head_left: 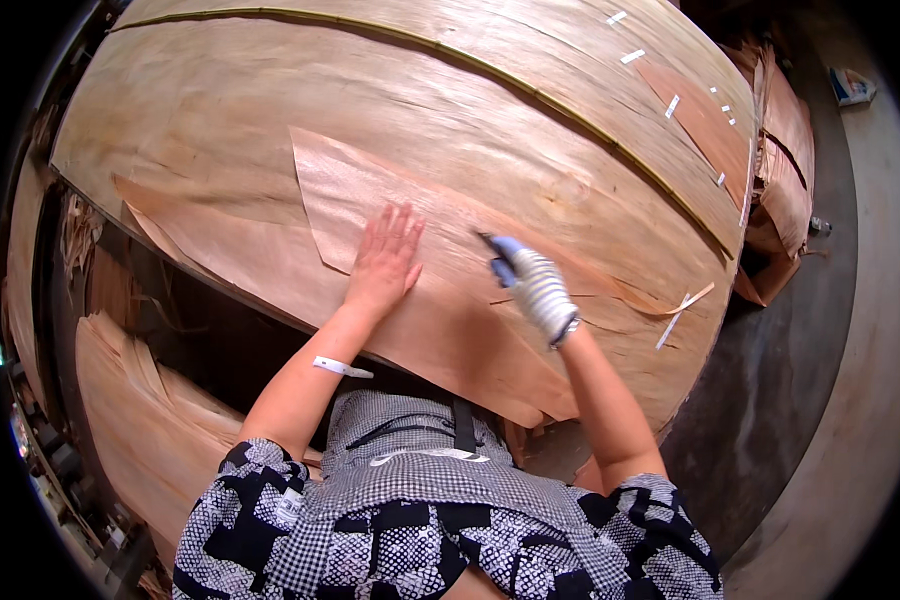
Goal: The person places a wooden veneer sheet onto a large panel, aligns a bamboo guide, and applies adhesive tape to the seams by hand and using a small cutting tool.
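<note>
My bare left hand (386, 255) lies flat with fingers spread on a pinkish piece of wood veneer (332, 190). My right hand (538, 290), in a striped white glove with blue fingertips, is closed around a small dark pointed tool (484, 238) that looks like a knife. The tool's tip is over the veneer, right of my left hand; whether it touches cannot be made out. Beneath is a large pale veneer sheet (200, 95). Another pinkish veneer piece (205, 240) runs along the near edge, and a narrow veneer strip (685, 304) curls at the right.
A long thin bamboo-like rod (530, 92) crosses the sheet. Short white tape strips (672, 106) stick to its far right part, beside a reddish veneer patch (705, 130). More veneer stacks stand at the left (135, 400) and far right (785, 150). A grey floor (780, 400) lies at the right.
</note>
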`<action>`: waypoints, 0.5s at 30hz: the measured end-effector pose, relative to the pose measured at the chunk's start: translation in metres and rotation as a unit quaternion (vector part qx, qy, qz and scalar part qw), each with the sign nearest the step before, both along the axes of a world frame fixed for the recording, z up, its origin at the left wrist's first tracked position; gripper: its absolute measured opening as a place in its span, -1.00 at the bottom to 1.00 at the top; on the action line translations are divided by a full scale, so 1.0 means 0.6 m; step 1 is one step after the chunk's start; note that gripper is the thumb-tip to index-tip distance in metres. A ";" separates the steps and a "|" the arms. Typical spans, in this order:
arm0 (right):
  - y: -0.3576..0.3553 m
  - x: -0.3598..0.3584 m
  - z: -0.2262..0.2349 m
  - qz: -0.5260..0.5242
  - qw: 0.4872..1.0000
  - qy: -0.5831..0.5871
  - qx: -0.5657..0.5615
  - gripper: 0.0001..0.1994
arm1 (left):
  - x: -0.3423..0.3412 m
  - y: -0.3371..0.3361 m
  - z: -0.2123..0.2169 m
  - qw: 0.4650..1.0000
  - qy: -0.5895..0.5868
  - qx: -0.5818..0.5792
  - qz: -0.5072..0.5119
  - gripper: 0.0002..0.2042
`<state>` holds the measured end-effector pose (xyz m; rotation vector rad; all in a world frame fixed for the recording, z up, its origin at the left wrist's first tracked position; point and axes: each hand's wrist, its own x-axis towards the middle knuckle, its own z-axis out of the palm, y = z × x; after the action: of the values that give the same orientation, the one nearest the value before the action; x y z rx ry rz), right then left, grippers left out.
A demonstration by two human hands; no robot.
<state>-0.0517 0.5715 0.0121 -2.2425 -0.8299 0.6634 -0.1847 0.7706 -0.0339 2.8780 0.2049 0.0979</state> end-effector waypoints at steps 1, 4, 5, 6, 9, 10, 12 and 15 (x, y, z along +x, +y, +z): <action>0.031 -0.012 0.009 -0.029 0.989 0.141 -0.026 -0.76 | 0.003 0.005 -0.006 0.999 -0.002 -0.041 -0.021 -0.32; 0.054 -0.014 -0.037 -0.059 0.987 0.128 -0.082 -0.75 | 0.014 0.065 -0.042 0.997 -0.026 -0.065 -0.029 -0.40; 0.057 -0.012 -0.035 -0.076 0.978 0.181 -0.075 -0.74 | 0.012 0.111 -0.058 0.999 -0.044 -0.010 0.004 -0.46; 0.057 -0.011 -0.038 -0.095 0.964 0.237 -0.073 -0.74 | 0.007 0.155 -0.063 0.989 -0.096 -0.056 0.095 -0.50; 0.028 -0.003 -0.074 -0.042 0.993 0.103 0.031 -0.77 | 0.012 0.212 -0.053 0.975 -0.120 -0.013 0.189 -0.54; 0.049 -0.015 -0.055 -0.081 0.976 0.183 0.087 -0.79 | 0.002 0.224 -0.051 0.974 -0.100 0.035 0.198 -0.55; 0.107 -0.022 -0.019 -0.046 0.975 0.219 -0.001 -0.79 | -0.003 0.223 -0.047 0.972 -0.089 0.044 0.213 -0.55; 0.200 -0.030 -0.008 0.035 0.982 0.141 -0.119 -0.76 | -0.001 0.213 -0.039 0.971 -0.086 0.034 0.218 -0.55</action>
<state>-0.0698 0.6915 0.0071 -2.2616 -0.7201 1.1370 -0.1854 0.8986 -0.0575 2.8173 0.8102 0.4411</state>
